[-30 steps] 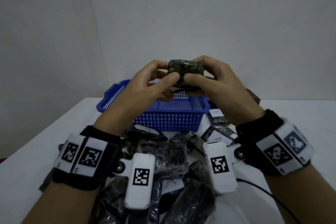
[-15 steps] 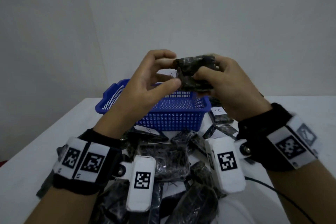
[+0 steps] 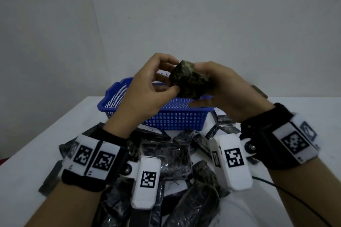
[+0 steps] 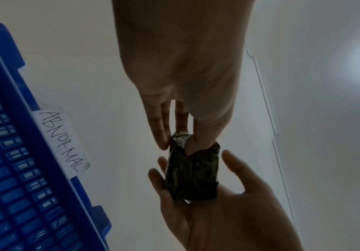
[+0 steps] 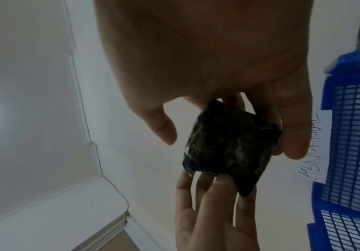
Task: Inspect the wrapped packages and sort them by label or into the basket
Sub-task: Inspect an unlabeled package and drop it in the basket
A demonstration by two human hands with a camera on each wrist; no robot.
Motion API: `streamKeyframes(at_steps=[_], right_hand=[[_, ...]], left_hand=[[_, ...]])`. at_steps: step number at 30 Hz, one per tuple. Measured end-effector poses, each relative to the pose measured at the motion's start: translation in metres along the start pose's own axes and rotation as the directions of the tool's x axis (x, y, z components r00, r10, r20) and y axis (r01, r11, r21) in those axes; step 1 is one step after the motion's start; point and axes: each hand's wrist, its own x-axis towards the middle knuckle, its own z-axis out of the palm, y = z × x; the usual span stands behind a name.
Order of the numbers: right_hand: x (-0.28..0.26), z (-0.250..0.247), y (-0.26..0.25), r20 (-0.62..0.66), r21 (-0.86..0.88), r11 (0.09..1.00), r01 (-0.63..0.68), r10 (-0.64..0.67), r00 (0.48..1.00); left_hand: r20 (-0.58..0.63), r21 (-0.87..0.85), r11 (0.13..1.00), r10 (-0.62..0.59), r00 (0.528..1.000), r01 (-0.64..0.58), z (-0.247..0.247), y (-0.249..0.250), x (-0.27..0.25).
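A dark, film-wrapped package (image 3: pixel 188 81) is held up in the air over the blue basket (image 3: pixel 173 118). My left hand (image 3: pixel 156 83) pinches one end of it between thumb and fingers (image 4: pixel 198 141). My right hand (image 3: pixel 223 88) cradles the package (image 4: pixel 192 175) from behind on its curled fingers, while its thumb (image 5: pixel 161 129) stands apart from the wrap. No label shows on the package (image 5: pixel 228 146) in any view. A paper tag reading ABNORMAL (image 4: pixel 64 141) is fixed to the basket's rim (image 5: pixel 346 135).
Several more dark wrapped packages (image 3: pixel 166 158) lie heaped on the white table (image 3: pixel 36 153) between my wrists and the basket. Some carry white paper labels (image 3: pixel 219 111). A thin black cable (image 3: pixel 295 199) runs off to the right. A white wall stands behind.
The package has been turned in my hands from lying broadside to standing corner-up. My right thumb has come off its front, and my left fingers now pinch one end.
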Motion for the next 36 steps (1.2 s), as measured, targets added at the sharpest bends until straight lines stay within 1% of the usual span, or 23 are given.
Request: streamKeyframes(at_steps=[2,5,7,10,12,14,16,18,20,22,24,26,29,33,34,36], right_hand=[[0.002,0.0,0.002,-0.047,0.079,0.997,0.025,-0.021,0.999],[0.003,-0.002,0.001,-0.1,0.05,0.99,0.135,-0.13,0.986],[0.002,-0.003,-0.001,-0.107,0.004,0.977,0.215,-0.213,0.971],[0.002,-0.003,-0.002,-0.097,-0.061,0.946,0.318,-0.322,0.942],[0.002,-0.001,-0.002,-0.067,-0.089,0.93,0.356,-0.362,0.93],[0.0,0.001,-0.003,-0.015,-0.071,0.935,0.346,-0.348,0.937],[-0.002,0.002,-0.006,-0.006,-0.021,0.958,0.286,-0.286,0.958],[-0.004,0.001,-0.009,-0.027,0.008,0.978,0.21,-0.21,0.977],[-0.004,-0.001,-0.009,-0.029,-0.013,0.99,0.141,-0.142,0.99],[-0.002,-0.001,-0.005,-0.031,-0.037,0.994,0.107,-0.108,0.994],[0.0,0.0,-0.002,-0.062,-0.066,0.989,0.131,-0.135,0.989],[0.001,0.002,0.0,-0.115,-0.091,0.978,0.19,-0.2,0.973],[0.0,0.002,-0.001,-0.155,-0.086,0.967,0.238,-0.249,0.956],[0.0,-0.005,-0.001,-0.079,-0.018,0.977,0.214,-0.214,0.973],[-0.001,-0.006,0.0,-0.08,-0.01,0.98,0.201,-0.201,0.976],[0.0,-0.006,0.002,-0.118,-0.056,0.981,0.184,-0.189,0.975]], left_hand=[[0.003,0.014,1.0,0.022,1.0,-0.022,0.0,0.001,0.0],[0.022,0.005,1.0,0.016,1.0,-0.016,0.0,0.004,0.001],[0.061,-0.041,0.998,-0.036,0.998,0.039,0.0,0.006,0.001],[0.129,-0.173,0.974,-0.126,0.984,0.148,0.001,0.008,0.0],[0.11,-0.198,0.966,-0.145,0.983,0.164,0.0,0.008,0.001],[0.058,-0.154,0.98,-0.12,0.991,0.128,-0.003,0.007,0.001],[0.039,-0.118,0.989,-0.087,0.995,0.091,-0.007,0.006,0.001],[0.039,-0.12,0.991,-0.055,0.998,0.059,-0.009,0.006,0.0],[0.046,-0.133,0.991,-0.022,0.999,0.028,-0.008,0.008,0.0],[0.061,-0.116,0.993,0.005,0.998,0.002,-0.007,0.008,0.0],[0.076,-0.087,0.996,0.028,0.997,-0.021,-0.005,0.007,0.001],[0.082,-0.074,0.997,0.041,0.996,-0.035,-0.005,0.007,0.001],[0.08,-0.075,0.997,0.037,0.996,-0.031,-0.004,0.009,0.001],[0.104,-0.069,0.997,-0.028,0.994,0.036,-0.007,0.01,0.0],[0.092,-0.066,0.997,-0.032,0.995,0.038,-0.008,0.01,0.0],[0.05,-0.043,0.999,-0.024,0.998,0.026,-0.008,0.01,0.0]])
